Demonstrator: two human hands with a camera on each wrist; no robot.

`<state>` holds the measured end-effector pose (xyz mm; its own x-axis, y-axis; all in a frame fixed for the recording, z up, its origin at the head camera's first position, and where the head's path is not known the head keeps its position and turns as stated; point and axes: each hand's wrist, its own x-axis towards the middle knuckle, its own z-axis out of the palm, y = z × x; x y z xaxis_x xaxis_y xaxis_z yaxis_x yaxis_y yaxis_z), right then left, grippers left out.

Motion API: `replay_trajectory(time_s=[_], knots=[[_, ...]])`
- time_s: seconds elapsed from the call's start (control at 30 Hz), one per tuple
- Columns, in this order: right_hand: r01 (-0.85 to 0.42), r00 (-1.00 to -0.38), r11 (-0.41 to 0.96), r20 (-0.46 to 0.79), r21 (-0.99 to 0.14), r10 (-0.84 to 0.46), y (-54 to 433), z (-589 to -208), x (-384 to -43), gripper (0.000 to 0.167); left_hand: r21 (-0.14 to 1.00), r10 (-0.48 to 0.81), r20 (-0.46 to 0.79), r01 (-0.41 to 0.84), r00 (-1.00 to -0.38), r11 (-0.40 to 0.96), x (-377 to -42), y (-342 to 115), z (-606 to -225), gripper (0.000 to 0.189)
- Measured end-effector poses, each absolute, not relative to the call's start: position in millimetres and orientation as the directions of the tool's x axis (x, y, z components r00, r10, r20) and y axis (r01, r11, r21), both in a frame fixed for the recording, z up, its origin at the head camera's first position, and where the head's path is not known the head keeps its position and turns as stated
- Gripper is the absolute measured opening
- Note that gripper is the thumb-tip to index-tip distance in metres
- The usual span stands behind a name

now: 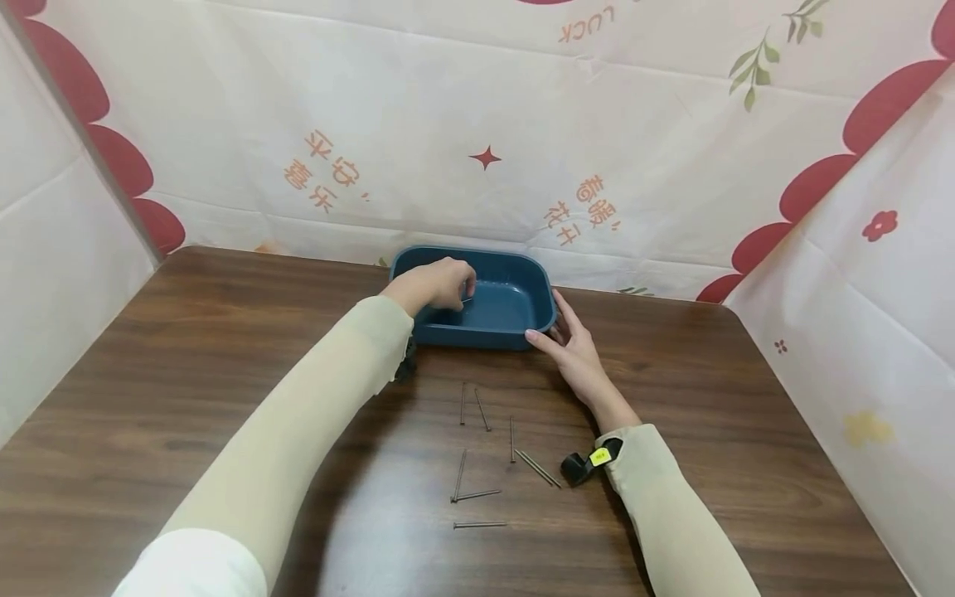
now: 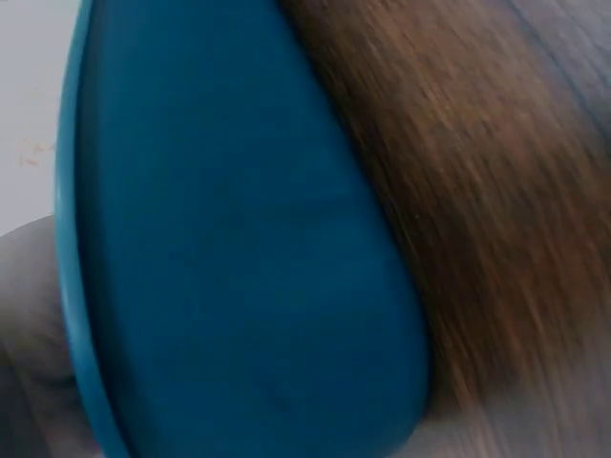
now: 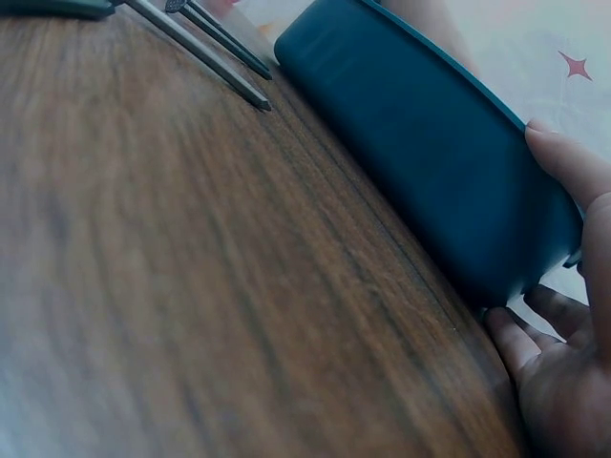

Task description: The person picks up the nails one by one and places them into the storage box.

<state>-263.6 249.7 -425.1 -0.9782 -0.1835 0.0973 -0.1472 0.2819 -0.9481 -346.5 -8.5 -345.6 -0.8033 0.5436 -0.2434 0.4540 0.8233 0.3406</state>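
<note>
A blue plastic basin [image 1: 477, 336] stands at the back of the table by the wall cloth. My left hand [image 1: 446, 283] reaches over its near left rim, fingers curled down inside. A thin metallic nail [image 1: 467, 299] shows at its fingertips; most of it is hidden. In the left wrist view the basin's outer wall [image 2: 239, 229] covers most of that hand. My right hand [image 1: 574, 352] grips the basin's near right corner, thumb on the rim and fingers round the outside. Several long nails [image 1: 481, 410] lie scattered on the table in front of the basin.
The brown wooden table [image 1: 186, 398] has cloth hangings [image 1: 418, 108] behind it and at both sides. Closest to the person lies one nail [image 1: 480, 524], and a pair of nails [image 1: 537, 467] lies near the right wrist camera [image 1: 582, 466].
</note>
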Motion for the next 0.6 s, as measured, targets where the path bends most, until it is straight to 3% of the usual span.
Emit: replay_trajectory(time_s=[0.6], knots=[[-0.144, -0.979, 0.270, 0.098, -0.952, -0.177, 247.4, -423.5, -263.3, 0.084, 0.288, 0.488, -0.291, 0.412, -0.823, 0.865, -348.5, -6.8, -354.1, 0.015]])
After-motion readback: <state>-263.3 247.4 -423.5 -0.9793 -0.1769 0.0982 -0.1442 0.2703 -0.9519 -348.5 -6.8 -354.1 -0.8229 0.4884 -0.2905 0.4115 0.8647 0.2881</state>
